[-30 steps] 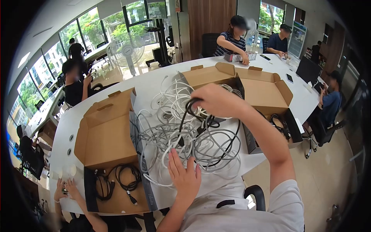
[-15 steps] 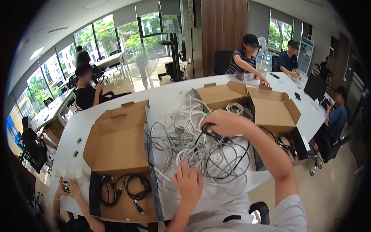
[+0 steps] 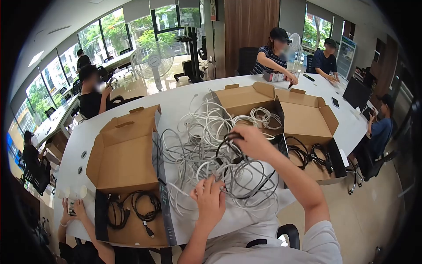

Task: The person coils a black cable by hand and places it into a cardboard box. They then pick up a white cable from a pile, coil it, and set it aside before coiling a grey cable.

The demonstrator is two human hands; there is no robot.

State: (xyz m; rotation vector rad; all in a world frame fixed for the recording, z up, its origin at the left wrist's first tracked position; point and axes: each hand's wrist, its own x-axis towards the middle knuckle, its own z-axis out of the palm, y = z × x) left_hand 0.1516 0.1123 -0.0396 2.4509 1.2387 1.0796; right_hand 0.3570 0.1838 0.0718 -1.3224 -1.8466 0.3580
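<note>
A large tangle of white and grey cables (image 3: 198, 147) lies on the white table in front of me. My right hand (image 3: 249, 141) is closed on a black cable (image 3: 220, 147) above the tangle's right part. At the tangle's near edge, my left hand (image 3: 210, 198) touches the grey cables with its fingers bent; whether it grips one is hidden. An open cardboard box (image 3: 132, 215) on the left contains coiled black cables (image 3: 147, 207). To the right, another open box (image 3: 323, 176) has black cables in it, and a box behind (image 3: 244, 99) contains a white coil (image 3: 265, 118).
At the lower left, another person's hands (image 3: 72, 211) hold a small object beside white cups (image 3: 83, 191). Across the table, a person in a striped shirt (image 3: 270, 55) reaches over near a small box (image 3: 274, 77). A monitor (image 3: 356, 94) and phone (image 3: 335, 102) are at the right.
The view has shifted slightly, moving the table and boxes left and up. My right hand has raised the black cable a little. The person across has drawn their hand back from the box flap.
</note>
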